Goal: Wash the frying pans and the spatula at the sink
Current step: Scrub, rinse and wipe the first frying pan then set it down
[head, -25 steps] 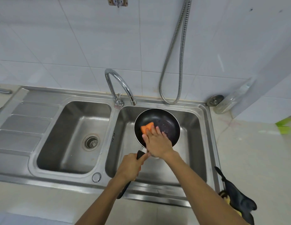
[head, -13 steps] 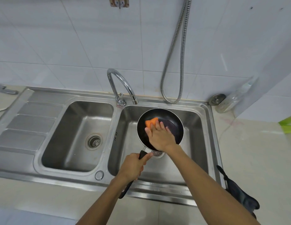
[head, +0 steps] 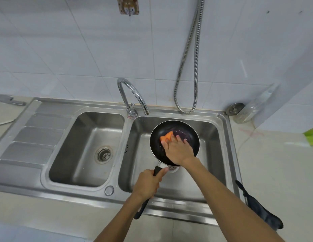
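Note:
A black frying pan [head: 189, 131] is held over the right basin of the steel sink [head: 220, 119]. My left hand [head: 148, 185] grips its black handle, whose end sticks out below my wrist. My right hand [head: 177, 149] lies inside the pan with fingers spread flat, pressing an orange sponge [head: 167, 136] against the pan's floor. The sponge shows only past my fingertips. A black spatula [head: 260, 209] lies on the counter at the right of the sink.
The curved tap [head: 133, 95] stands between the two basins, with no water running. The left basin [head: 93, 147] has a drain strainer. A metal hose [head: 189, 81] hangs on the tiled wall. A drain plug [head: 235, 108] sits at the back right corner.
My right hand and the sponge have shifted slightly over the pan's floor. My left hand keeps its grip on the handle and the pan stays over the right basin.

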